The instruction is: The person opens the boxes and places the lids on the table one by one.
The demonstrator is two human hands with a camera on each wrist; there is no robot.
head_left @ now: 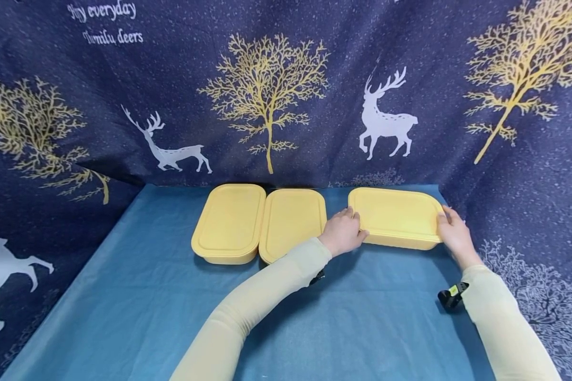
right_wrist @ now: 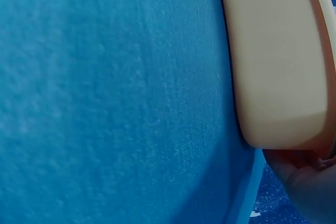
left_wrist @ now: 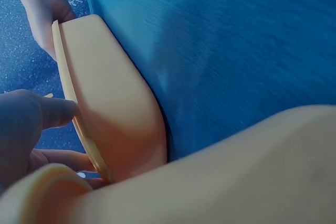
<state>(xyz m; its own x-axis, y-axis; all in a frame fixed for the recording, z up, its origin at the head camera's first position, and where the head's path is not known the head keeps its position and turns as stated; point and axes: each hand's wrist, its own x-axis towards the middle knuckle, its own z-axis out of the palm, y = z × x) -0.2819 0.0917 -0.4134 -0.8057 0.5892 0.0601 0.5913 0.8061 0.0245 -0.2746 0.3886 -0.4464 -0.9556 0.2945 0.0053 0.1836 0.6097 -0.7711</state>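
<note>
A yellow lidded food container (head_left: 396,212) lies lengthwise near the back right of the table, its lid on. My left hand (head_left: 344,231) grips its left end, with the thumb at the lid's front edge in the left wrist view. At the opposite end, my right hand (head_left: 455,236) holds the container by its right side; in the right wrist view, the fingers (right_wrist: 302,174) are partly hidden behind the corner. Two like containers stand side by side to the left, a far-left one (head_left: 231,219) and a middle one (head_left: 293,219), the latter partly covered by my left arm.
Blue cloth (head_left: 362,317) covers the table. A dark fabric backdrop (head_left: 314,143) printed with deer and trees hangs right behind the containers and along both sides. The middle container stands close to my left hand.
</note>
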